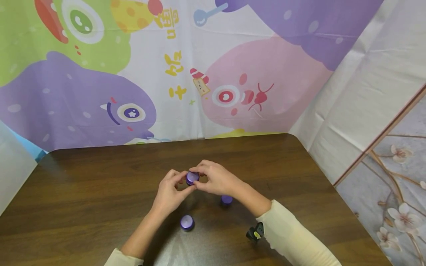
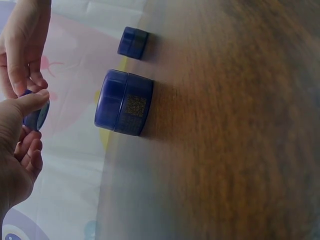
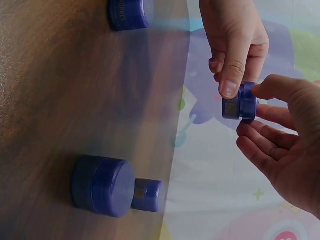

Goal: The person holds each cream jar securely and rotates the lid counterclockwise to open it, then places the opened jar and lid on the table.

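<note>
Small purple lidded jar held up over the wood-grain table, between both hands. Left hand pinches the labelled body, thumb bent over it; right hand grips the lid, fingers partly curled, slim gap below. Probably lid-turning; next move calls for a steady body, lid kept level.

Yellow characters on the backdrop past the far edge of the desk are illegible. Purple jars bear unreadable gold print.
</note>
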### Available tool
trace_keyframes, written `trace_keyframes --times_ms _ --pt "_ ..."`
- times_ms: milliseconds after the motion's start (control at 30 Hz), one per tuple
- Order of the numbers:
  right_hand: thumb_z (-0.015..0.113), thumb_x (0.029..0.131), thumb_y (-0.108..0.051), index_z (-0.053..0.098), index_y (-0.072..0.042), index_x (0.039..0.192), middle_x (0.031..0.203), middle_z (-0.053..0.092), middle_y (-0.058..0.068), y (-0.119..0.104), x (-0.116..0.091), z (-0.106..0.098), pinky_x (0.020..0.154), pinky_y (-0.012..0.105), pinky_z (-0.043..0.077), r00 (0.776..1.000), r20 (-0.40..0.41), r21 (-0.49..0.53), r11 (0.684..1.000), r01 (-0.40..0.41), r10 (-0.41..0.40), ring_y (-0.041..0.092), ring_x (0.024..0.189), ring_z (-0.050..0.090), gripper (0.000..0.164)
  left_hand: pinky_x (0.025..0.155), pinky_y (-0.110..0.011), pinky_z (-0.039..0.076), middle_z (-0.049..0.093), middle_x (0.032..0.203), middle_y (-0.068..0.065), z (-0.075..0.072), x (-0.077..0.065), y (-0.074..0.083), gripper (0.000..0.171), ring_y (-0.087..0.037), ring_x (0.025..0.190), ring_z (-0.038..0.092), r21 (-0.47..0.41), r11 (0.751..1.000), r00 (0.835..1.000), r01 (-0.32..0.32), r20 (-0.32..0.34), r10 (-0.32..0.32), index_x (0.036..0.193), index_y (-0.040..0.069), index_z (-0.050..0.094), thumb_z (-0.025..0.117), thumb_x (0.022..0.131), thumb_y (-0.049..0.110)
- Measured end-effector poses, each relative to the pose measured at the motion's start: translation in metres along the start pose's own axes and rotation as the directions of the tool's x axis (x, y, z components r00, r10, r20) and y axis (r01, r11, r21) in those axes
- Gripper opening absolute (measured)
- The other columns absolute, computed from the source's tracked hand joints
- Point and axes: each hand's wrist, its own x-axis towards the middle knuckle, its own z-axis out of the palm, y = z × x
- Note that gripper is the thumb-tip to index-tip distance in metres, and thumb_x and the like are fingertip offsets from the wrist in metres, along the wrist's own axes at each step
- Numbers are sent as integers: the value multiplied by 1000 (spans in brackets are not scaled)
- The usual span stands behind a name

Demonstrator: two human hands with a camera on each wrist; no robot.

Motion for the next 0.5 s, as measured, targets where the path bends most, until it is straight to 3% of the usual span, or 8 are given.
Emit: trace_keyframes --times_ms 200,500 --pt "69 85 -26 60 -3 123 110 62 5 -1 -1 0 77 24 50 1000 -14 18 1000 -21 22 15 95 59 45 59 -21 37 56 85 -3 0 0 0 38 -12 68 43 5 1000 1000 -11 -11 11 106 3 69 80 73 18" --pt "67 85 -22 63 -6 120 106 61 3 -2 0 0 73 20 48 1000 -6 1 1000 -18 18 12 89 57 39 58 -21 36 57 86 -8 0 0 1 38 -17 68 45 -9 1000 1000 -17 -7 16 106 4 69 80 73 19"
